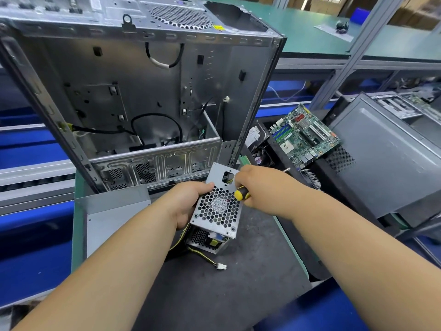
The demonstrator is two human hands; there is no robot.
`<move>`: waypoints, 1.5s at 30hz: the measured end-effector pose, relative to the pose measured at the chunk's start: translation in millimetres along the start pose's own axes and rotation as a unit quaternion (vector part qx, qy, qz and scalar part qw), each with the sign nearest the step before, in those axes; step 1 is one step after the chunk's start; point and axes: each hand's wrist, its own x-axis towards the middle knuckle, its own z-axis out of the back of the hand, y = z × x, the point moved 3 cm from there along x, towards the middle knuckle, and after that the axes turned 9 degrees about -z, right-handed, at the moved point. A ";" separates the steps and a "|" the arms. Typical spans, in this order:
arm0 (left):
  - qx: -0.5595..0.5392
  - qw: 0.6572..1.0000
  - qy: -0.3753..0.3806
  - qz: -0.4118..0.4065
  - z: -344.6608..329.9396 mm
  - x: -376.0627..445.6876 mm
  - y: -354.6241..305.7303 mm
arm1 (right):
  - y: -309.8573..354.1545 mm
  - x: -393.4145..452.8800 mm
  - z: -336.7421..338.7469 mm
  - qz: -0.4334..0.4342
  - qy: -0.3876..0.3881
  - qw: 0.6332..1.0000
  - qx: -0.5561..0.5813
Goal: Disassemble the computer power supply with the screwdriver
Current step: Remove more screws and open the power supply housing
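Note:
The power supply [218,209], a small silver metal box with a honeycomb fan grille on top, is held up over the dark work mat. My left hand [188,204] grips its left side. My right hand [253,185] holds the screwdriver by its yellow and black handle [241,194] at the box's upper right edge; the shaft is hidden behind my hand. Yellow and black wires with a white connector [221,266] hang from the underside of the box.
An open, gutted computer case [143,91] stands upright just behind the power supply. A loose grey metal panel [114,211] lies on the left. A green motherboard [304,134] and another grey case [386,158] sit to the right. The dark mat [226,295] stretches toward me.

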 end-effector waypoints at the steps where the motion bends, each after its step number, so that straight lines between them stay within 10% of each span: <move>1: 0.000 1.000 0.003 0.001 -0.4 -0.4 -0.1 | -2.2 -2.2 1.8 0.002 -0.015 0.999 0.034; 8: -0.010 1.000 0.006 0.007 0.2 -0.9 0.9 | -32.4 -33.2 26.3 -0.043 -0.270 0.860 0.431; 14: -0.024 0.999 0.012 0.028 -2.3 -0.9 1.4 | -30.5 -36.9 22.8 -0.059 -0.271 0.721 0.635; 45: -0.015 1.000 0.016 0.020 3.4 7.4 3.3 | -20.0 -42.6 24.5 -0.041 -0.233 0.819 0.523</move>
